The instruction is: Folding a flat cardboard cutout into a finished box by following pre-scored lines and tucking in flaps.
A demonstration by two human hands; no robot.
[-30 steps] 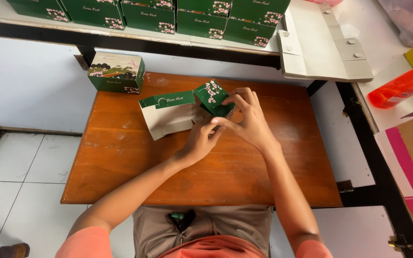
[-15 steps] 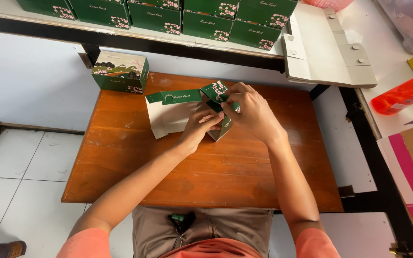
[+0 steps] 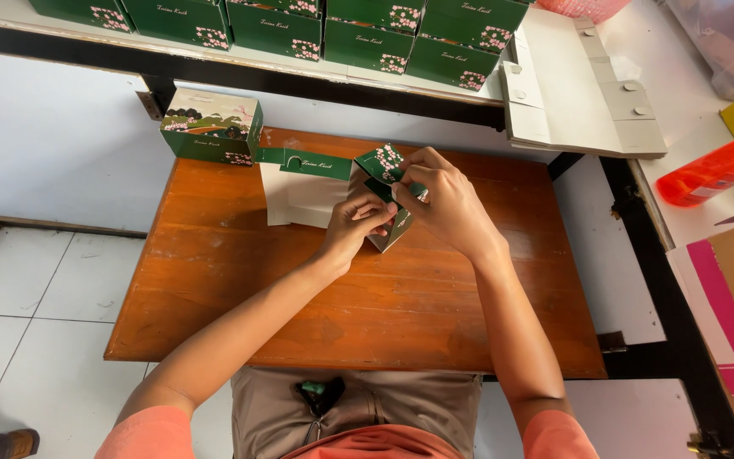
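A partly folded green cardboard box [image 3: 316,189] with pink blossoms and a pale inside lies on the brown wooden table [image 3: 239,297]. Its long lid panel stretches out to the left. My left hand [image 3: 352,226] pinches the box's lower right corner from below. My right hand [image 3: 443,204] grips the folded green end flaps from the right and above. Both hands hold the same box just above the tabletop.
A finished green box [image 3: 211,127] stands at the table's far left corner. A row of several like boxes [image 3: 316,25] lines the shelf behind. Flat grey cardboard blanks [image 3: 588,85] lie at the back right, with an orange bottle [image 3: 715,166] further right.
The box end has been folded tighter and turned. The open lid panel swung up and left, now flat toward the finished box. Both hands stayed on the box.
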